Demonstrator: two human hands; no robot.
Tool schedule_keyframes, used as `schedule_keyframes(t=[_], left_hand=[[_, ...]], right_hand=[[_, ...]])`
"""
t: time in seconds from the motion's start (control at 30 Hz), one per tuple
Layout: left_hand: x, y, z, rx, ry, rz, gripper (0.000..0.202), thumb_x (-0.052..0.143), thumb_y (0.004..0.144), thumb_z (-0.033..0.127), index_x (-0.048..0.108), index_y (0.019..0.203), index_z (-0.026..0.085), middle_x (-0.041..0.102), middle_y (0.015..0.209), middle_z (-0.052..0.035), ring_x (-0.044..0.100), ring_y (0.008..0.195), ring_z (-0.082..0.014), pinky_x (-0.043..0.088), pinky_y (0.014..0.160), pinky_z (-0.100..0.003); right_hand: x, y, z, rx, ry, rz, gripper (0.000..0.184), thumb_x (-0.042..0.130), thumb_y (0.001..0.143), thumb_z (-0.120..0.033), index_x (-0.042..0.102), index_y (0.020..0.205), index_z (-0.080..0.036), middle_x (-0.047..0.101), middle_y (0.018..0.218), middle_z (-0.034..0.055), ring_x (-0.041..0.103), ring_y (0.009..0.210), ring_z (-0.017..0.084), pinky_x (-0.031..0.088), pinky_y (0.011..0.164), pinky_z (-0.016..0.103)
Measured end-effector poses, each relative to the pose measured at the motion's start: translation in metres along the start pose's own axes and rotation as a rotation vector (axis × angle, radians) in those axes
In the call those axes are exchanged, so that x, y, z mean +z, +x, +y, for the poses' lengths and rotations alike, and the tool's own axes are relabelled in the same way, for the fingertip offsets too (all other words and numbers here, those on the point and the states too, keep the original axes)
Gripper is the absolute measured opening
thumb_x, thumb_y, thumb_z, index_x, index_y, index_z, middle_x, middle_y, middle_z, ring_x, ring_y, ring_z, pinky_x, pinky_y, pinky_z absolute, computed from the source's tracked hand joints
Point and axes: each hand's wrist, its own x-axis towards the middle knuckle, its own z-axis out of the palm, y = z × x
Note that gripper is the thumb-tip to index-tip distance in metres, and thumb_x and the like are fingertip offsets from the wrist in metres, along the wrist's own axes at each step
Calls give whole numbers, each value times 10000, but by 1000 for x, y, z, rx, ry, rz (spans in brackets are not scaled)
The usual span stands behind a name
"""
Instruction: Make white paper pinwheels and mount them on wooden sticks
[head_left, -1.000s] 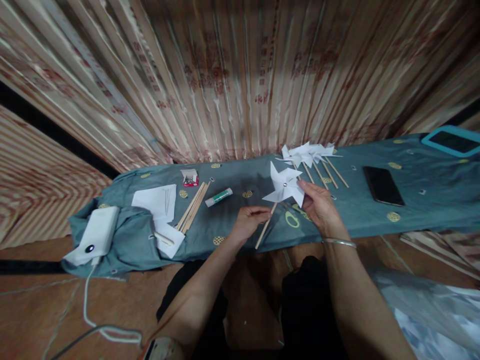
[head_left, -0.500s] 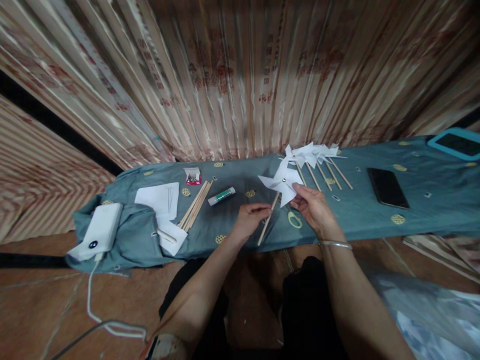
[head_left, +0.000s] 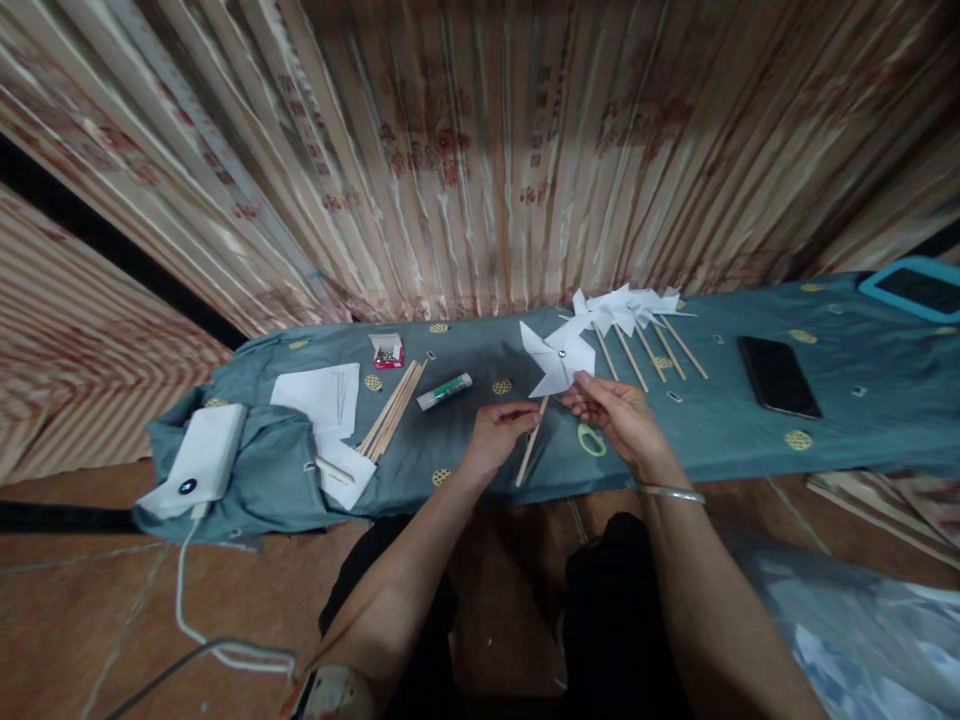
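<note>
A white paper pinwheel [head_left: 576, 352] with a silvery pin at its centre is held up over the cloth on a wooden stick [head_left: 529, 452]. My left hand [head_left: 499, 435] pinches that stick below the blades. The fingers of my right hand [head_left: 613, 412] are bent together at the lower right blade edge, thumb against the paper; the exact grip of the fingertips is partly hidden. Beneath my right hand, the yellow-green handle of scissors [head_left: 592, 440] shows, the rest being covered. Several finished pinwheels [head_left: 628, 302] lie side by side just behind.
On the blue-green cloth [head_left: 480, 340] lie a glue stick [head_left: 444, 392], loose wooden sticks [head_left: 390, 415], a red box of pins [head_left: 388, 352] and white paper sheets [head_left: 311, 395]. A white power bank [head_left: 210, 455] is at left; a phone [head_left: 780, 376] and blue-framed tablet [head_left: 919, 288] are at right.
The pinwheel's blades have turned and shifted slightly left. My right hand has slid down and left along the blades, while my left hand stays on the stick.
</note>
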Motion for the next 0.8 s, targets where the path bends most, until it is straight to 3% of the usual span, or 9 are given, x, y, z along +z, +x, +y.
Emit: schedule_keyframes(t=[0.17, 0.3, 0.4, 0.5, 0.8], left_hand=[[-1, -1, 2, -24, 0, 7, 204, 826, 547, 272, 788, 717, 166, 719, 688, -25, 585, 644, -129, 469, 688, -267], [0, -4, 3, -68, 26, -44, 209, 829, 540, 268, 791, 717, 164, 706, 649, -22, 557, 611, -118, 450, 654, -257], [1, -6, 3, -107, 54, -82, 196, 825, 543, 254, 793, 714, 165, 697, 629, -17, 548, 599, -114, 446, 654, -256], [3, -7, 4, -131, 55, -101, 169, 818, 541, 232, 791, 695, 168, 697, 624, -13, 545, 593, -109, 450, 660, -254], [1, -3, 3, -108, 37, -39, 183, 819, 523, 242, 787, 686, 167, 681, 595, -12, 540, 583, -106, 441, 626, -245]], right_hand=[[-24, 10, -2, -208, 36, 207, 435, 893, 478, -552, 693, 566, -177, 674, 538, 10, 478, 426, 54, 317, 389, 185], [-33, 18, 0, -377, 78, 370, 338, 879, 543, -483, 694, 599, -206, 698, 622, -19, 539, 521, 71, 409, 495, 202], [-30, 20, 1, -322, 124, 318, 357, 887, 512, -496, 722, 666, -220, 724, 690, -19, 603, 608, 102, 467, 564, 225], [-25, 19, 2, -238, 161, 240, 389, 895, 484, -511, 717, 670, -219, 702, 638, -26, 598, 576, 115, 469, 544, 244], [-21, 15, 3, -209, 145, 190, 395, 913, 472, -479, 643, 573, -209, 602, 536, -56, 519, 487, 75, 435, 470, 204]])
